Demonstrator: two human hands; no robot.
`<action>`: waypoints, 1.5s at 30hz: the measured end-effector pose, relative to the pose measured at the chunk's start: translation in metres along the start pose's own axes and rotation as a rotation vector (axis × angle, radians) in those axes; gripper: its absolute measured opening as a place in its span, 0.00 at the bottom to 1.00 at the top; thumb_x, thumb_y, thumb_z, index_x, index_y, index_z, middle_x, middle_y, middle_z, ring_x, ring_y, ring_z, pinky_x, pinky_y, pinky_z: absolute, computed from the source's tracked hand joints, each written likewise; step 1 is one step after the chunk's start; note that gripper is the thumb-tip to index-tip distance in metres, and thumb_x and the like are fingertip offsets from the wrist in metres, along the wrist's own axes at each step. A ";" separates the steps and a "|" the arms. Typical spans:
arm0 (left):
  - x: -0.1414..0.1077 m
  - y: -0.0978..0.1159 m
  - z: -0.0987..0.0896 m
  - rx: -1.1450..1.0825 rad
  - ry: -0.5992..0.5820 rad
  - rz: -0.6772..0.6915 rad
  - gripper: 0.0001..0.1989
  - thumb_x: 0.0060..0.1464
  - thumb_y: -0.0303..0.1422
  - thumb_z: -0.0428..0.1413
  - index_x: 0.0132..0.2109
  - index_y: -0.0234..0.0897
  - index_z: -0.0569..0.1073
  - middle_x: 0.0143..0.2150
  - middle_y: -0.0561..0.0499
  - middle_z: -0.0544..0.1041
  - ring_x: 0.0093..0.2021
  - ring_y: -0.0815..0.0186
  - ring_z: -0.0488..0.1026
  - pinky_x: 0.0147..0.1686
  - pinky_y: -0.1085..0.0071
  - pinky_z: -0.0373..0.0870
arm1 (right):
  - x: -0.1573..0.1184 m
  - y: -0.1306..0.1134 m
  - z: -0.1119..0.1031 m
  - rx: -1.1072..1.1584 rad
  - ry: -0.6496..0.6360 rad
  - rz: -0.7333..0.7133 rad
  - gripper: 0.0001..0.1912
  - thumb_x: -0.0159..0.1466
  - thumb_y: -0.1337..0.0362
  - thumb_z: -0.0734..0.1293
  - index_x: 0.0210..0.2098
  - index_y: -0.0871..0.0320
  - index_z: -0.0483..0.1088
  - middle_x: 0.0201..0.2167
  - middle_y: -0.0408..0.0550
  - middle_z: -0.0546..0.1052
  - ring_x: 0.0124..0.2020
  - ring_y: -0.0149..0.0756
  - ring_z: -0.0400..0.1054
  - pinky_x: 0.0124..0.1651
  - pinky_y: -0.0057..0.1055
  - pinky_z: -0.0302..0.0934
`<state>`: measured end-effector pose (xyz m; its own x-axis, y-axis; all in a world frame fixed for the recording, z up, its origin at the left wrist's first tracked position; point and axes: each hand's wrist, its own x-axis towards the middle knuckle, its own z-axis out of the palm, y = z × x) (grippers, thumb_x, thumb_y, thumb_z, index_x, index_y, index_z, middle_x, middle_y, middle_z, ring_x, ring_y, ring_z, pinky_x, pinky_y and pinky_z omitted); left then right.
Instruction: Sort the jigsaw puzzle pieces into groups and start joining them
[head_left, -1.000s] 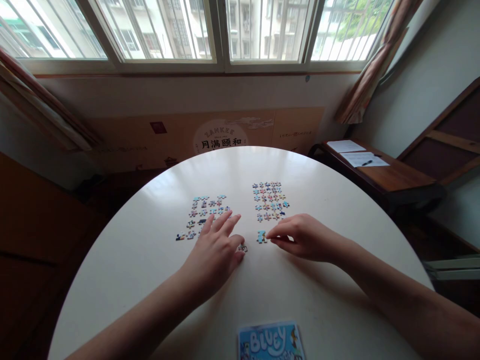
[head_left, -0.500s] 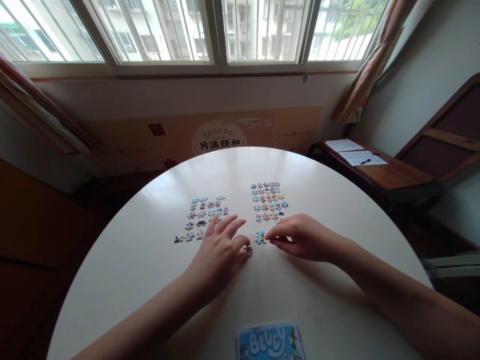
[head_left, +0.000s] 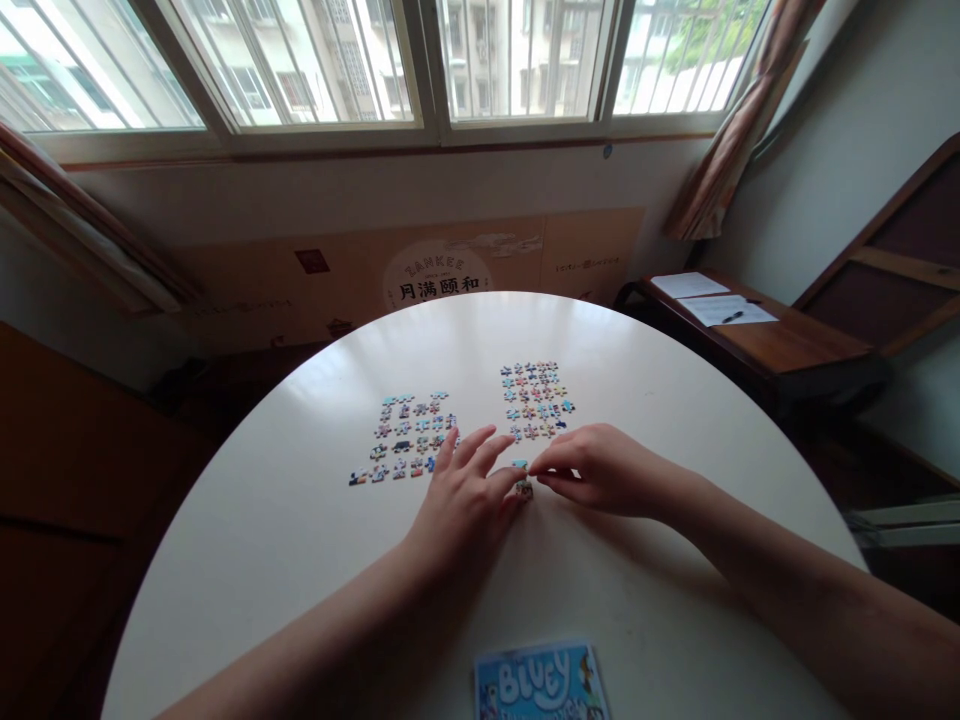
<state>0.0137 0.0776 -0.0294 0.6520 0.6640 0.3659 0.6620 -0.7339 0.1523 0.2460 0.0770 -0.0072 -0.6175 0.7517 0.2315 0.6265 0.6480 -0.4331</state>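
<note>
Between the thumb and index finger of my left hand point(head_left: 469, 492) is a small jigsaw puzzle piece point(head_left: 525, 490), held low over the table. Its other fingers are spread. My right hand point(head_left: 589, 465) is close beside it on the right, thumb and fingertips drawn together at the edge of a light-blue puzzle piece point(head_left: 519, 464), which is mostly covered by my left fingers. Whether the right fingertips grip that piece or only touch it is hard to see. Beyond my hands lie loose puzzle pieces in rows, one group on the left point(head_left: 403, 447) and another on the right point(head_left: 532, 395).
The round white table point(head_left: 300, 560) carries everything. A blue Bluey box or booklet point(head_left: 540, 685) lies at its near edge. On the right stands a wooden chair or bench point(head_left: 810, 335) with papers point(head_left: 727, 308) and a pen. Windows and a printed cardboard panel point(head_left: 360, 275) are behind.
My left hand has moved right, bringing its puzzle piece up against the light-blue piece near my right fingertips. The right hand has barely shifted.
</note>
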 end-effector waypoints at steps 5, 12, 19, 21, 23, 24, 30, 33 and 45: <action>-0.001 -0.004 -0.002 0.003 -0.004 0.003 0.07 0.61 0.32 0.60 0.45 0.45 0.81 0.61 0.46 0.75 0.64 0.47 0.66 0.64 0.33 0.55 | 0.000 -0.001 -0.002 0.000 -0.006 0.000 0.10 0.66 0.66 0.67 0.41 0.52 0.81 0.36 0.45 0.84 0.34 0.35 0.77 0.37 0.30 0.63; -0.003 -0.008 -0.003 -0.010 0.005 0.020 0.07 0.62 0.31 0.57 0.44 0.44 0.81 0.59 0.47 0.76 0.63 0.49 0.68 0.64 0.34 0.56 | -0.001 -0.001 -0.004 0.054 -0.058 -0.063 0.11 0.65 0.66 0.67 0.41 0.50 0.82 0.33 0.42 0.83 0.30 0.30 0.74 0.34 0.28 0.60; -0.003 -0.008 0.001 -0.009 0.022 0.034 0.07 0.61 0.30 0.58 0.43 0.44 0.80 0.58 0.47 0.76 0.62 0.49 0.68 0.63 0.35 0.58 | -0.002 -0.004 -0.004 0.048 -0.111 -0.117 0.10 0.66 0.65 0.67 0.41 0.50 0.82 0.30 0.41 0.81 0.27 0.28 0.70 0.31 0.27 0.56; -0.003 -0.008 0.001 -0.014 0.032 0.035 0.06 0.61 0.30 0.58 0.42 0.43 0.80 0.58 0.47 0.77 0.62 0.49 0.68 0.63 0.35 0.59 | -0.002 -0.003 -0.003 0.034 -0.098 -0.107 0.10 0.66 0.64 0.67 0.42 0.50 0.82 0.30 0.41 0.81 0.28 0.28 0.71 0.32 0.27 0.56; -0.003 -0.008 0.001 -0.019 0.037 0.037 0.06 0.61 0.30 0.58 0.42 0.43 0.80 0.58 0.47 0.77 0.62 0.49 0.68 0.63 0.35 0.59 | -0.001 -0.002 -0.003 0.022 -0.081 -0.092 0.10 0.66 0.64 0.67 0.43 0.49 0.82 0.31 0.41 0.82 0.28 0.29 0.71 0.32 0.27 0.56; -0.003 -0.009 0.001 -0.021 0.038 0.037 0.06 0.61 0.30 0.58 0.42 0.43 0.80 0.58 0.47 0.77 0.62 0.49 0.69 0.63 0.35 0.59 | -0.001 -0.002 -0.002 0.019 -0.076 -0.088 0.11 0.66 0.64 0.67 0.43 0.49 0.82 0.31 0.41 0.82 0.28 0.29 0.71 0.32 0.27 0.56; -0.003 -0.008 0.000 -0.027 0.031 0.027 0.07 0.62 0.31 0.58 0.43 0.44 0.81 0.58 0.47 0.77 0.62 0.50 0.68 0.63 0.36 0.59 | 0.000 0.000 0.001 0.005 -0.080 -0.084 0.10 0.68 0.62 0.67 0.42 0.49 0.82 0.31 0.42 0.82 0.29 0.30 0.73 0.33 0.28 0.56; -0.003 -0.008 0.000 -0.028 0.027 0.025 0.07 0.62 0.31 0.58 0.43 0.44 0.81 0.58 0.47 0.76 0.62 0.50 0.68 0.63 0.36 0.59 | 0.000 0.000 0.001 0.001 -0.080 -0.070 0.10 0.68 0.62 0.67 0.43 0.48 0.82 0.32 0.41 0.83 0.30 0.30 0.74 0.33 0.28 0.56; -0.004 -0.010 0.002 0.051 0.020 0.093 0.08 0.62 0.31 0.57 0.44 0.43 0.81 0.60 0.45 0.75 0.63 0.48 0.66 0.63 0.38 0.60 | 0.002 -0.011 0.002 -0.160 -0.080 -0.053 0.11 0.68 0.62 0.66 0.32 0.51 0.79 0.26 0.40 0.79 0.25 0.28 0.67 0.29 0.29 0.48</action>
<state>0.0054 0.0821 -0.0346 0.7048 0.5897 0.3943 0.6170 -0.7839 0.0696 0.2367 0.0705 -0.0039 -0.6832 0.7083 0.1777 0.6560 0.7022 -0.2769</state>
